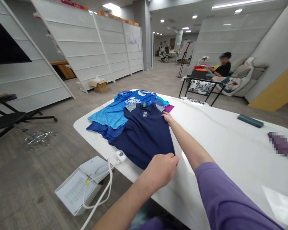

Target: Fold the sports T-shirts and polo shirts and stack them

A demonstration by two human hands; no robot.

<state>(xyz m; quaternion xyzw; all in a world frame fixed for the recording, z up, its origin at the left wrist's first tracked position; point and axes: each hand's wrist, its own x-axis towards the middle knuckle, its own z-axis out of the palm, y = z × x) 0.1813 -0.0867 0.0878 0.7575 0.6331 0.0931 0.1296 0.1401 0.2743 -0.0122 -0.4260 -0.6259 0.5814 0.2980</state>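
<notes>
A navy T-shirt (146, 137) with grey patterned shoulders lies spread on the white table, its collar pointing away from me. My left hand (162, 169) is closed on the shirt's near right corner at the hem. Farther up the same side edge, near the shoulder, my right hand (167, 118) pinches the fabric. Beneath and behind the navy shirt lies a bright blue T-shirt (110, 111) with white lettering. Darker blue cloth (103, 130) sticks out under it, and a bit of pink striped fabric (169, 108) shows near my right hand.
The white table (206, 127) carries a dark green case (250, 120) at the right. A white plug (120, 156) with a cable sits at the near left edge, above an open white box (79, 188). A chair (201, 88) stands beyond the table; a person (223, 68) sits on a far sofa.
</notes>
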